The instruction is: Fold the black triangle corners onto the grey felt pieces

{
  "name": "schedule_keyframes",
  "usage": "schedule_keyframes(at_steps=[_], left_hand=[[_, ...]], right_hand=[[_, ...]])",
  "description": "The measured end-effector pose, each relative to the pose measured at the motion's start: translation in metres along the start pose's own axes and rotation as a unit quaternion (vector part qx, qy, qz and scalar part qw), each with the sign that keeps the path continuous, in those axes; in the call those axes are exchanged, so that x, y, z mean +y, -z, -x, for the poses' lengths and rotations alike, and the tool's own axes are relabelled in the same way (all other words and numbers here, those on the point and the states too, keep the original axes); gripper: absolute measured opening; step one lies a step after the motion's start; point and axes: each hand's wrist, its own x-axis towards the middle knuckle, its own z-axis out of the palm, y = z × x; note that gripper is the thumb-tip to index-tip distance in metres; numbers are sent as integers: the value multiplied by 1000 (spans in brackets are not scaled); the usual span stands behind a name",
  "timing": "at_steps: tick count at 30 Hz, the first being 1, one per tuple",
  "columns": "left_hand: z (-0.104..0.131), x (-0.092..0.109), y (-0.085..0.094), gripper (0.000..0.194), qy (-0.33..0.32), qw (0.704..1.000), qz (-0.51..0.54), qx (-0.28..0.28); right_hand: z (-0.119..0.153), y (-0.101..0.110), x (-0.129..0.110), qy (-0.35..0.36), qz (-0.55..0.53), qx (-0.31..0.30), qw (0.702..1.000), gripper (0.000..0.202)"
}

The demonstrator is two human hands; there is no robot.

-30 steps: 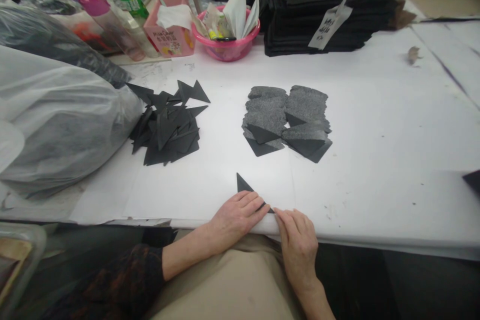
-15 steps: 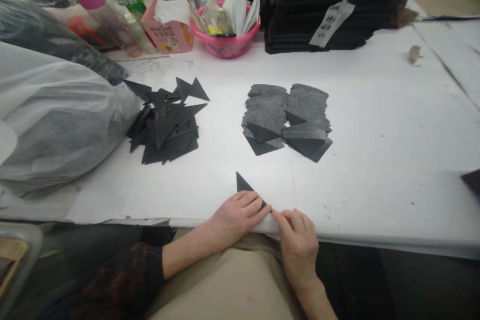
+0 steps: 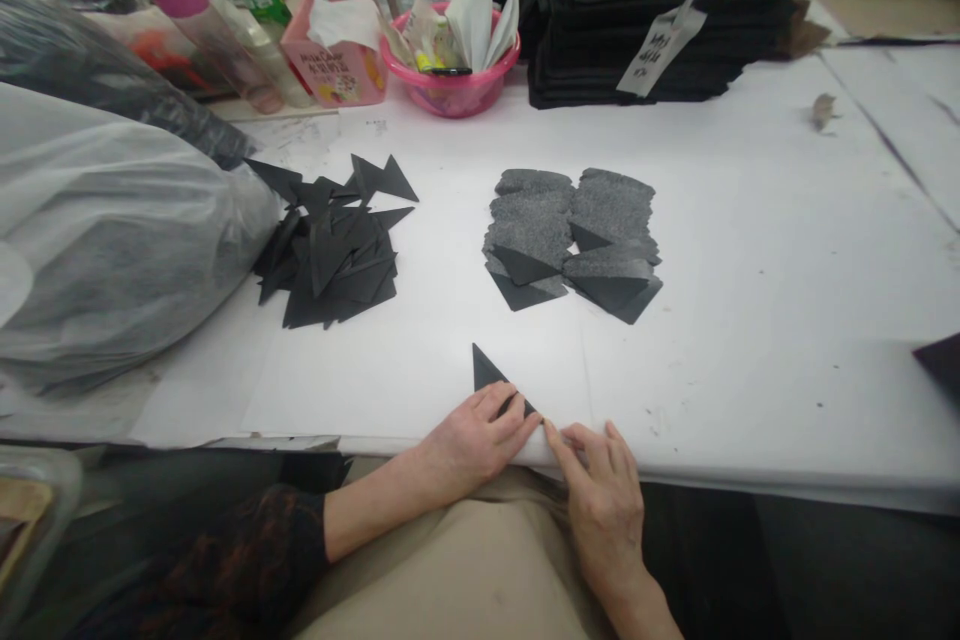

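Observation:
A single black triangle piece (image 3: 486,372) lies flat at the near edge of the white table (image 3: 750,320). My left hand (image 3: 480,435) rests flat on its lower part, fingers spread, pressing it down. Just to the right, my right hand (image 3: 600,480) touches the triangle's right tip with a fingertip; the other fingers are loosely curled at the table edge. A loose heap of black triangles (image 3: 334,245) sits at the left. In the middle lies a stack of grey felt pieces with black triangles on them (image 3: 574,240).
A big clear plastic bag of grey material (image 3: 112,240) fills the left side. At the back stand a pink tissue box (image 3: 337,45), a pink bowl of papers (image 3: 454,70), bottles (image 3: 217,30) and a tagged stack of black fabric (image 3: 660,20).
My right hand has slid slightly back toward the table edge, its fingertip staying at the triangle's tip. The left hand stays on the triangle.

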Motion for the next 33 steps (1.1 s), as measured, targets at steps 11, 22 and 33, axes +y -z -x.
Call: schedule_keyframes(at_steps=[11, 22, 33], left_hand=[[3, -1, -2, 26, 24, 998, 39, 32], [12, -20, 1, 33, 140, 987, 29, 68], [15, -30, 5, 59, 254, 963, 57, 72]], right_hand=[[-19, -7, -15, -18, 13, 34, 999, 31], [-8, -5, -9, 39, 116, -25, 992, 40], [-20, 5, -7, 18, 82, 100, 991, 21]])
